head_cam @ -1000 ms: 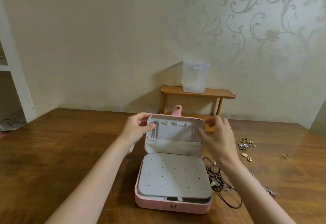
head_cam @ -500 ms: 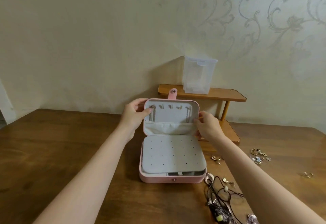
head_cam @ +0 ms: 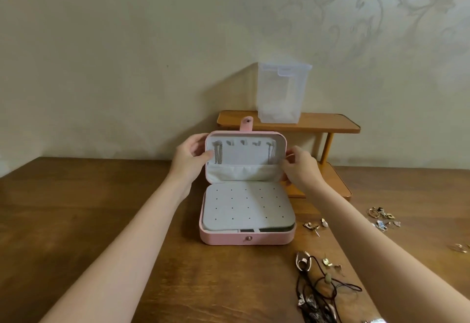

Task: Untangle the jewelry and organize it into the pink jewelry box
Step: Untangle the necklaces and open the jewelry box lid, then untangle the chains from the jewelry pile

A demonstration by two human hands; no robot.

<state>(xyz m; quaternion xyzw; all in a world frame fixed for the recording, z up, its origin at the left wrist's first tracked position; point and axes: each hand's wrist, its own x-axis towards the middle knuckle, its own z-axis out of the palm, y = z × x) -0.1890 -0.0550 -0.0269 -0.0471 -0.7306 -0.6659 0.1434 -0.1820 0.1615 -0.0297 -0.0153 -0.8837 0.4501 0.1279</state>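
Observation:
The pink jewelry box (head_cam: 245, 238) stands open on the wooden table, its lid (head_cam: 245, 133) upright with small hooks, two hanging chains and a grey pocket inside. A grey perforated earring pad (head_cam: 248, 207) covers the base. My left hand (head_cam: 192, 156) grips the lid's left edge, thumb on the inner lining. My right hand (head_cam: 298, 166) pinches the lid's right edge. A tangle of dark cord necklaces (head_cam: 320, 289) lies at the front right. Loose earrings (head_cam: 314, 226) and small charms (head_cam: 382, 217) are scattered to the right.
A two-tier wooden shelf (head_cam: 328, 125) stands against the wall behind the box, with a clear plastic container (head_cam: 281, 93) on top. A gold ring (head_cam: 459, 247) lies near the table's right edge.
The view has shifted, so the box appears farther away and higher in view. Both hands stay on the lid's edges; the right hand has moved from in front of the lid to its right side.

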